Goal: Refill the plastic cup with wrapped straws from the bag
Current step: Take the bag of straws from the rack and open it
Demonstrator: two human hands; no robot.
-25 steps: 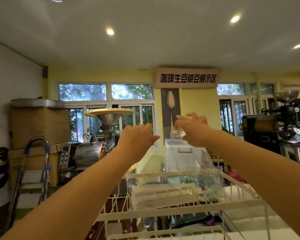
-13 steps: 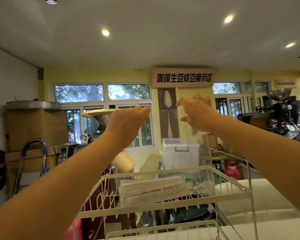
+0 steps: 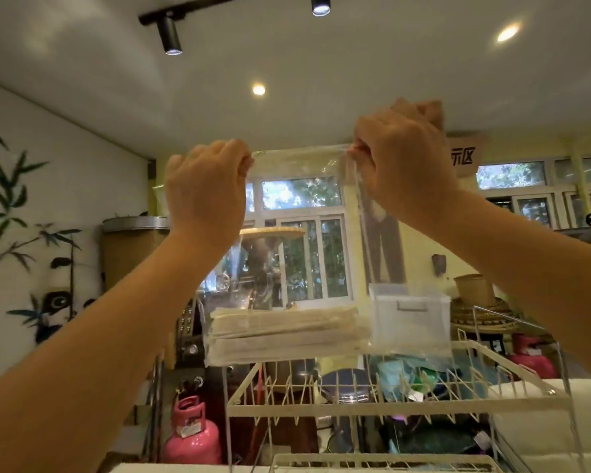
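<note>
A clear plastic bag (image 3: 297,233) hangs in the air in front of me, above the white wire dish rack (image 3: 396,401). A stack of paper-wrapped straws (image 3: 287,331) lies flat along the bag's bottom. My left hand (image 3: 205,192) pinches the bag's top left corner. My right hand (image 3: 403,155) pinches the top right corner, slightly higher. Both arms are raised and stretched forward. No plastic cup shows in this view.
Below the bag the wire rack spans the lower middle. A translucent white storage box (image 3: 410,319) stands behind on the right. A pink gas cylinder (image 3: 191,431) sits low left, and another pink cylinder (image 3: 533,356) is at the right. Windows and coffee machinery fill the background.
Both hands have risen and taken the bag by its top corners. The bag with the straws has been lifted off the wire rack and now hangs above it.
</note>
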